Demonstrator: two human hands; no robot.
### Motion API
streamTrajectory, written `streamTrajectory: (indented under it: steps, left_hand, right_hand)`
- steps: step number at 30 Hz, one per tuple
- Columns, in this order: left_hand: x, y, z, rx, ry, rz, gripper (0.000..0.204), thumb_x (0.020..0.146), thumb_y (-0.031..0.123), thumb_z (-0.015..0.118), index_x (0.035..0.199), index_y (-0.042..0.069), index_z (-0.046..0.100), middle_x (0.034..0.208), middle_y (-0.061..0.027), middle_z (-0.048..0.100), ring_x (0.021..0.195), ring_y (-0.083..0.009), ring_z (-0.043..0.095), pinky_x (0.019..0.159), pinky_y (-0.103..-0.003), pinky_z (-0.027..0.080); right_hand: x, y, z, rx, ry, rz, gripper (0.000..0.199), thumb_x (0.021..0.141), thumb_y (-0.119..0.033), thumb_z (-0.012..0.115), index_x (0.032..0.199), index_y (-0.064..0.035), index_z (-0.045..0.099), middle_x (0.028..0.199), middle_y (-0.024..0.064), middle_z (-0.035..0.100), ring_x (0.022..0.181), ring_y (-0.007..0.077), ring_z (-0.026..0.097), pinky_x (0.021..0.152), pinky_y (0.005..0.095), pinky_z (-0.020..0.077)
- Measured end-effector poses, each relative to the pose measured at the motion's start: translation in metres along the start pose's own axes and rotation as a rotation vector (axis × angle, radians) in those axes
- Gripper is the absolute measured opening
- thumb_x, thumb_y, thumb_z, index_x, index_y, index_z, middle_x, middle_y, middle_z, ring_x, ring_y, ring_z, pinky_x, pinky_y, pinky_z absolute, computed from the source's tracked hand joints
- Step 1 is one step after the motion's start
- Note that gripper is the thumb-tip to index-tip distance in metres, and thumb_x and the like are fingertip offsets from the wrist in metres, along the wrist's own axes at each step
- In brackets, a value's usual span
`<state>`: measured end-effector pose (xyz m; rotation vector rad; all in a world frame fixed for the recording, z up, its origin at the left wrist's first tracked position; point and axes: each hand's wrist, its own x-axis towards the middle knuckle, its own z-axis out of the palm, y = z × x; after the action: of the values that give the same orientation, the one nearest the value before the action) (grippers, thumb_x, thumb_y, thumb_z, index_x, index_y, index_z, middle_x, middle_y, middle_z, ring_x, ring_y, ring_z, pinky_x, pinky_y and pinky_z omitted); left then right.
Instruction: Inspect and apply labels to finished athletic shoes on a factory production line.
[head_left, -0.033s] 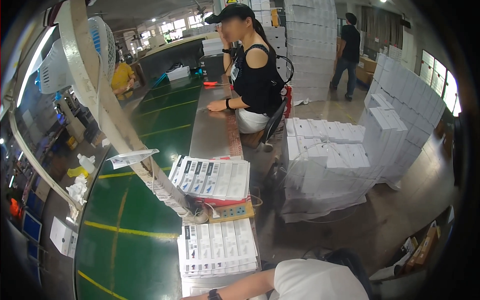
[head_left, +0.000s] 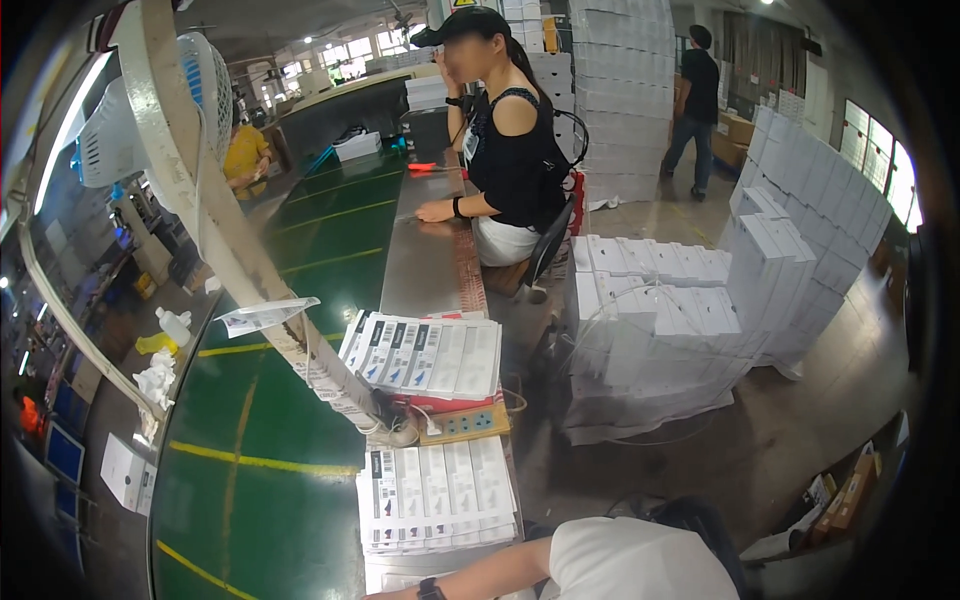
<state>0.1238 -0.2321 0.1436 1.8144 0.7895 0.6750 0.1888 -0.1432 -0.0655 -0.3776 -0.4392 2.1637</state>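
Neither the left hand nor the right hand is inside the frame, so I cannot tell how the fingers are set. The only limb at the lower edge is a forearm (head_left: 470,578) with a dark watch (head_left: 431,589). It seems to belong to a co-worker in a white shirt (head_left: 620,560), whose hand is cut off by the edge. Just above that arm lies the near stack (head_left: 440,495) of flat white boxes with labelled ends, on the steel bench (head_left: 420,250). Its lower edge is partly hidden by the arm. Beyond it sits a tan power strip (head_left: 462,423), and past that a far stack (head_left: 425,355) of the same boxes, resting on something red that is mostly hidden. A slanting white bar (head_left: 230,250) crosses in front, carrying a paper slip (head_left: 262,315) and covering the left ends of both stacks. Left of the bench runs a green belt (head_left: 250,440). Farther along the bench a seated person (head_left: 505,150) in black rests a hand on the steel. To the right stands a wrapped pile (head_left: 650,330) of white cartons. The left rim is dark and bent, and the things there are hard to make out apart from a fan (head_left: 150,110).
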Motion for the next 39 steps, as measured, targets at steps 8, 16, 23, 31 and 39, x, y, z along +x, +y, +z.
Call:
streamTrajectory:
  steps: [8,16,23,31,39]
  left_hand:
    - [0.022,-0.088,-0.005,-0.472,0.062,-0.318,0.018,0.089,0.012,0.054,0.08,-0.002,0.059,0.078,-0.0088,0.059,0.072,-0.0161,0.057,0.069,-0.029,0.048]
    - [0.037,-0.174,-0.029,-0.784,0.061,-0.576,0.027,0.093,0.029,0.048,0.096,0.003,0.055,0.07,-0.0097,0.06,0.06,-0.0197,0.058,0.058,-0.03,0.048]
    - [0.03,-0.213,-0.034,-0.914,0.192,-0.593,0.03,0.093,0.032,0.046,0.09,0.004,0.057,0.07,-0.0087,0.061,0.059,-0.0186,0.058,0.057,-0.029,0.049]
    - [0.035,-0.211,-0.031,-1.003,0.089,-0.44,0.027,0.093,0.023,0.043,0.082,0.0,0.052,0.067,-0.0199,0.06,0.057,-0.0287,0.059,0.056,-0.037,0.051]
    - [0.036,-0.207,-0.034,-1.032,-0.016,-0.398,0.024,0.091,0.022,0.049,0.081,0.0,0.052,0.075,-0.016,0.062,0.065,-0.0234,0.061,0.062,-0.033,0.052]
  right_hand:
    - [-0.013,0.02,-0.022,-0.602,0.016,-0.53,0.027,0.086,-0.025,0.051,0.098,-0.0025,0.058,0.083,0.0035,0.059,0.077,0.0158,0.056,0.072,0.0299,0.046]
    - [-0.011,0.018,-0.041,-0.121,0.036,-0.23,0.01,0.084,-0.007,0.049,0.092,-0.006,0.055,0.068,-0.0019,0.05,0.055,0.0064,0.04,0.049,0.0188,0.0319]
    - [-0.009,0.003,-0.012,0.219,0.269,0.036,0.037,0.097,-0.027,0.037,0.064,-0.0116,0.045,0.04,-0.0011,0.036,0.032,0.0106,0.031,0.033,0.0207,0.0227]
    - [-0.01,-0.006,-0.002,0.178,0.387,0.117,0.046,0.092,-0.042,0.048,0.055,-0.0178,0.035,0.038,-0.0038,0.033,0.033,0.0088,0.031,0.055,0.0202,0.0422]
    - [-0.005,-0.006,-0.008,0.185,0.468,0.137,0.047,0.092,-0.043,0.047,0.053,-0.0161,0.042,0.035,-0.0034,0.034,0.03,0.0089,0.033,0.057,0.0207,0.0428]
